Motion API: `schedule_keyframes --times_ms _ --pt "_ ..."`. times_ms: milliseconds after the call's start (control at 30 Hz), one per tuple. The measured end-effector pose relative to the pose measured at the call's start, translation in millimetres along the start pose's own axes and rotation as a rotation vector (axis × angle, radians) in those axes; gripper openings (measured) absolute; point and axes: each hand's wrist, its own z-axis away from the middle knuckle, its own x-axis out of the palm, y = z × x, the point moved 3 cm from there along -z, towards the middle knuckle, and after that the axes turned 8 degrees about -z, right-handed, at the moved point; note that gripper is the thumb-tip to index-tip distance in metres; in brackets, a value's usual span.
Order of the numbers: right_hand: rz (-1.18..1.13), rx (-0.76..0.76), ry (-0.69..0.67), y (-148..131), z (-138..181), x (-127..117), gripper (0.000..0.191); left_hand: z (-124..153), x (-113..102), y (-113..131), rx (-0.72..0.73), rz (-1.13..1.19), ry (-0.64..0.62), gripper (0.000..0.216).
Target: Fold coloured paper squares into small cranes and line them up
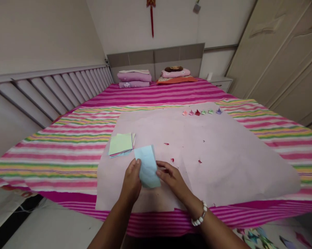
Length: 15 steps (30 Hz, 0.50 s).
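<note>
At the near edge of the pale sheet, left hand and right hand pinch a seemingly half-folded blue paper; six finished pieces line its far edge, a paper stack waits.

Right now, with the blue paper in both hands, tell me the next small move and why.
Probably run a thumb along the long edge to sharpen the crease: the blue paper looks folded into a narrow rectangle, pinched between the left hand and right hand above the pale sheet.
</note>
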Motion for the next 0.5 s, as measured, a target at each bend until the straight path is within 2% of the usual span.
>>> schedule_keyframes --times_ms 133,233,300,400,467,500 --pt "-0.291 0.065 -0.098 -4.3 3.9 6.9 0.036 4.4 7.8 -4.1 0.066 -0.161 -0.057 0.029" --pt "-0.375 0.112 -0.019 -2.5 4.2 4.0 0.03 7.6 13.4 -9.0 0.098 -0.186 -0.112 0.02" --pt "-0.394 0.158 0.05 1.1 4.4 -0.1 0.029 9.5 14.1 -8.9 0.159 -0.207 -0.071 0.014" --pt "-0.441 0.218 0.131 4.5 5.3 -5.8 0.029 10.6 10.5 -5.3 0.275 -0.234 0.082 0.03" --pt "-0.471 0.228 0.168 3.8 6.3 -7.7 0.029 8.8 7.9 -6.9 0.21 -0.192 0.13 0.047" --pt "-0.481 0.226 0.179 2.7 7.0 -7.8 0.029 7.5 7.9 -9.6 0.123 -0.152 0.097 0.052"
